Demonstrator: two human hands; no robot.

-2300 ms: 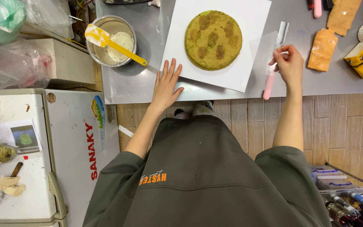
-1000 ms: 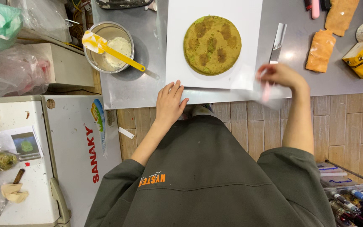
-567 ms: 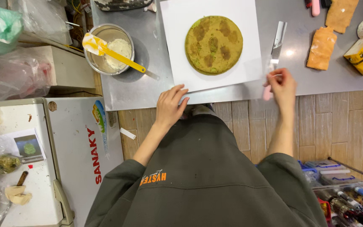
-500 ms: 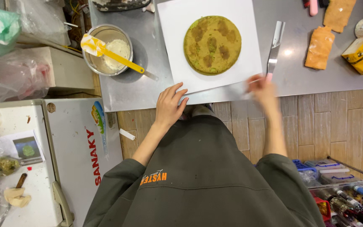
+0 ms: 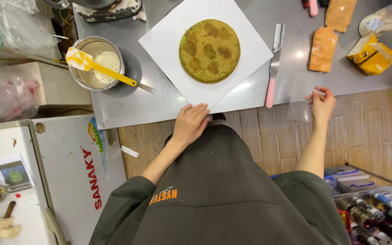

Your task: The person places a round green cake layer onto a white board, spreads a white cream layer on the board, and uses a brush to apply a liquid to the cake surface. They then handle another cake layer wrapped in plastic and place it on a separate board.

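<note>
My left hand (image 5: pixel 192 123) rests flat, fingers released, steadying the white board (image 5: pixel 169 45) bearing the green-brown cake round (image 5: pixel 210 50) at the bench (image 5: pixel 123 106) front edge, while my right hand (image 5: pixel 322 103) pinches a clear sheet (image 5: pixel 301 97) beside the pink-handled palette knife (image 5: pixel 273 68).

The left hand (image 5: pixel 192 123) lies palm down with fingers spread at the near edge of the counter, forearm bare and bent, while the right hand (image 5: pixel 323 102) hovers off that edge, fingertips pinched together.
</note>
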